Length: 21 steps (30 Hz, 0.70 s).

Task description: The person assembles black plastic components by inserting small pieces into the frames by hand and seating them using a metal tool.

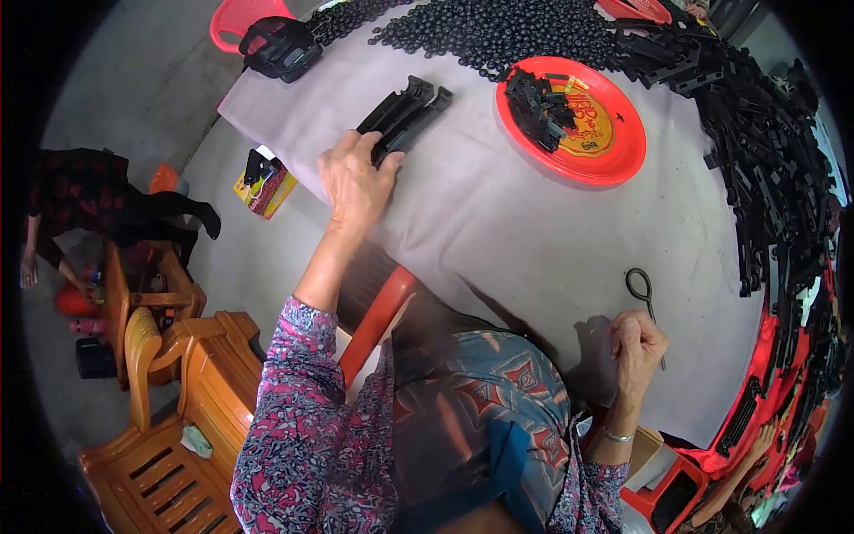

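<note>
My left hand (356,178) is at the near end of a small stack of long black plastic parts (411,114), fingers on one side and thumb on the other. The parts lie side by side on the pale grey tablecloth (498,231). My right hand (638,343) is curled into a fist near the table's front edge; whatever its fingers may hold is hidden. A dark metal rod with a looped end (639,283) runs beside and partly behind that fist. Beyond, a red plate (623,156) bears a heap of small black pieces (535,111).
Many round black pieces (498,31) cover the far table. Long black parts (765,169) pile along the right edge, near another person's arm (743,463). A black basket-like object (280,49) sits far left. Wooden chair (169,445) and another person (89,200) are left.
</note>
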Each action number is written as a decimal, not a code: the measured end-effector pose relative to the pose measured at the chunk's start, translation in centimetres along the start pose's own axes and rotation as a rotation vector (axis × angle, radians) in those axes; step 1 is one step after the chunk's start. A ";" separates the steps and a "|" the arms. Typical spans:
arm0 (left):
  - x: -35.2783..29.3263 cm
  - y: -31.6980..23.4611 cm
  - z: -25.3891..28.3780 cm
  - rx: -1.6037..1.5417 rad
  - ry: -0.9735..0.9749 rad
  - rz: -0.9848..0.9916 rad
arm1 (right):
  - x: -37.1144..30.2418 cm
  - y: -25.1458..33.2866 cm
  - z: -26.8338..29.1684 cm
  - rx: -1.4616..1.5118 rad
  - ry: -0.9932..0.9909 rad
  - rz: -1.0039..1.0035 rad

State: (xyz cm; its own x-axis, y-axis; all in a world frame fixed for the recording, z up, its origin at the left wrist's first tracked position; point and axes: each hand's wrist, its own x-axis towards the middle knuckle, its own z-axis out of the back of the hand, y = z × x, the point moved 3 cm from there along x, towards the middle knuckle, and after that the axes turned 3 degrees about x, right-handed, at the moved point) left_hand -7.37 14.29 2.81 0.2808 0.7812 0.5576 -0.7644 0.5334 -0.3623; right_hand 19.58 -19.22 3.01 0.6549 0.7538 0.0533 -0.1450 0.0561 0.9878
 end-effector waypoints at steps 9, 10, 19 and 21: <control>0.1 0.6 -1.9 0.069 -0.008 0.082 | -0.1 -1.7 -1.7 -0.108 0.046 -0.093; 0.2 0.8 -2.0 0.075 -0.012 0.055 | 0.0 -1.5 -1.8 -0.110 0.041 -0.096; 0.5 0.6 -2.1 0.015 0.023 0.009 | 0.3 -1.9 -1.6 -0.105 0.016 -0.097; 0.6 0.7 -2.2 0.021 0.010 0.001 | 0.3 -1.7 -2.0 -0.052 -0.004 -0.086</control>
State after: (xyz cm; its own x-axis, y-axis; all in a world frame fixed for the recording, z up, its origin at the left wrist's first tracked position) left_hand -6.41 15.88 1.24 0.2856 0.7848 0.5500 -0.7768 0.5257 -0.3468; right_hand 18.53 -17.75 1.06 0.6693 0.7423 -0.0309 -0.1259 0.1544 0.9800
